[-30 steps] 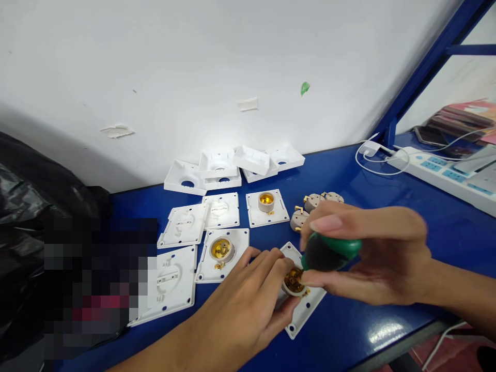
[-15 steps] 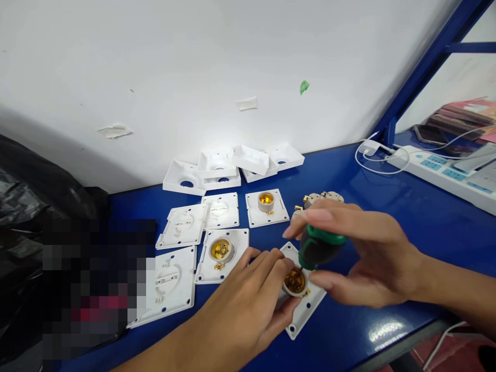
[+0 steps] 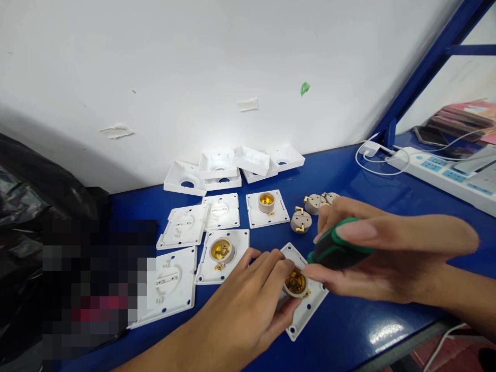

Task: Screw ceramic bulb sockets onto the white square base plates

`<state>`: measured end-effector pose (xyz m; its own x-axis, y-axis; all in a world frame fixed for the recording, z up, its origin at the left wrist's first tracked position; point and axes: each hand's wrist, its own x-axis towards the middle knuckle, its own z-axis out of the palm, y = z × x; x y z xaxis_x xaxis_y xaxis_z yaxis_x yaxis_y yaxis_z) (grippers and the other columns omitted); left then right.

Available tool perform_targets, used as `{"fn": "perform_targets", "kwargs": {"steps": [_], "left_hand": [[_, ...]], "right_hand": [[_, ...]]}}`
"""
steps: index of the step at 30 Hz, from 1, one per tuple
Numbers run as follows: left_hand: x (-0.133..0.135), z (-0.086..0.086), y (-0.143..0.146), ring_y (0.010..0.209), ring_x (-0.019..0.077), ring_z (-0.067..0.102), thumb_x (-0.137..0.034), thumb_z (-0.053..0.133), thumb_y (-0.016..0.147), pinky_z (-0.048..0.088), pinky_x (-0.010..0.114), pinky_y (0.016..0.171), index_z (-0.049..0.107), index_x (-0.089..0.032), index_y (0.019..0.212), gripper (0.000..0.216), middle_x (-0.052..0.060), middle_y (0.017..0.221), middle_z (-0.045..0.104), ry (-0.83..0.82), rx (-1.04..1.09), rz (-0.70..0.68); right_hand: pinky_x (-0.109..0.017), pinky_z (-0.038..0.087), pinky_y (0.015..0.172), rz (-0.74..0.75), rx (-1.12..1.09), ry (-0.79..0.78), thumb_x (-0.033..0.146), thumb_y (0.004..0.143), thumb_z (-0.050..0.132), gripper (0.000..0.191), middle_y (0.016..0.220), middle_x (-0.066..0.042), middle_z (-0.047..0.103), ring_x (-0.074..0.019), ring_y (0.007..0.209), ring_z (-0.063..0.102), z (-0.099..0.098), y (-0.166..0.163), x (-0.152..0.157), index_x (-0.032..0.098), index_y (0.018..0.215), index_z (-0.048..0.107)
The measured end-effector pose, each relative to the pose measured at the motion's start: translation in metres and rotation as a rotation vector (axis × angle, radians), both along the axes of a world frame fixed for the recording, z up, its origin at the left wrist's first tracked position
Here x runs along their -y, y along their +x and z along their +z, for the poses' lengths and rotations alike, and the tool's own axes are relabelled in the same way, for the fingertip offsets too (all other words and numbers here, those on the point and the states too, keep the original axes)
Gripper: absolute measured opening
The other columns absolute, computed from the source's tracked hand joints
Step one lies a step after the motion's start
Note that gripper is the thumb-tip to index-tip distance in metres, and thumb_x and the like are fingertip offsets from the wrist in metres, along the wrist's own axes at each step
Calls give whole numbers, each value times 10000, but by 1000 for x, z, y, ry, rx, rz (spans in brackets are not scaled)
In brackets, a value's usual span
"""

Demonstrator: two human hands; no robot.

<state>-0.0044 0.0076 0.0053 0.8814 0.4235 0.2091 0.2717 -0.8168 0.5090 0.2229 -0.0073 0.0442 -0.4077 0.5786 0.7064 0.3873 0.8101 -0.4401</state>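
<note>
My left hand (image 3: 248,305) presses on a white square lamp-holder plate (image 3: 308,307) lying on the blue table, fingers curled round its brass-lined socket (image 3: 295,282). My right hand (image 3: 382,258) grips a green and black screwdriver (image 3: 336,251), which points down at the socket; its tip is hidden by my fingers.
More white plates (image 3: 182,227) lie to the left, two of them with brass sockets (image 3: 221,250). White covers (image 3: 232,165) are piled by the wall. Beige socket inserts (image 3: 301,221) lie behind my right hand. A power strip (image 3: 437,170) with cables is at the right. Black plastic (image 3: 23,217) fills the left edge.
My right hand has tilted the screwdriver handle over to the right and shifted right, uncovering the beige inserts behind it. My left hand and the plate have stayed put.
</note>
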Motion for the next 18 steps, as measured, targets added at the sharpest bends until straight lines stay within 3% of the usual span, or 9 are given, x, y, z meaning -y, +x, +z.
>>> {"fn": "perform_targets", "kwargs": {"steps": [2,5,7,10,12,14,16,18], "left_hand": [[0,1,0,1029,263,626,-143,612,1022,494,468,999,459,-207,1180,229,55,1100,618,-7,-9,0],[0,1,0,1015,261,633,-158,616,1025,503,459,974,460,-214,1177,224,52,1112,629,-8,3,15],[0,0,0,1037,263,638,-163,602,1035,498,463,987,458,-213,1201,226,56,1138,634,5,12,19],[1,-1,0,1065,269,643,-156,589,1037,496,471,996,454,-212,1210,228,62,1150,639,-1,-3,12],[1,-2,-1,1063,274,643,-169,595,1035,503,473,986,455,-216,1191,214,61,1128,639,-10,-6,12],[0,-2,0,1063,276,641,-188,594,1040,507,476,986,453,-219,1196,213,64,1120,636,-13,-2,16],[0,-2,0,1068,275,639,-197,577,1050,508,476,993,453,-220,1219,212,67,1128,637,-13,-9,12],[0,-1,-1,1052,274,641,-190,555,1052,516,470,974,455,-221,1233,209,70,1131,644,-4,-7,4]], "right_hand": [[-256,500,536,9,-5,20,233,944,731,298,794,-8,670,-135,656,602,0,0,0,174,1228,663],[-296,577,665,111,-75,50,134,943,685,398,999,-80,735,-172,846,686,1,0,0,128,1329,587],[-279,570,627,66,-100,71,103,891,742,412,955,-50,735,-150,771,667,2,0,1,147,1275,601],[-258,522,517,-78,-1,115,253,898,788,274,773,14,662,-119,601,580,5,-1,1,205,1130,651],[-279,579,584,-52,44,136,330,994,662,234,843,-29,701,-149,706,662,7,0,0,198,1185,642],[-291,622,680,19,30,130,295,1046,555,290,1004,-85,752,-174,873,722,8,0,1,165,1302,594],[-244,611,643,14,29,102,270,1035,589,303,995,-70,760,-146,827,716,9,2,4,163,1318,585],[-236,589,600,-130,132,109,340,985,698,250,839,-20,721,-131,708,688,10,5,9,212,1196,659]]}}
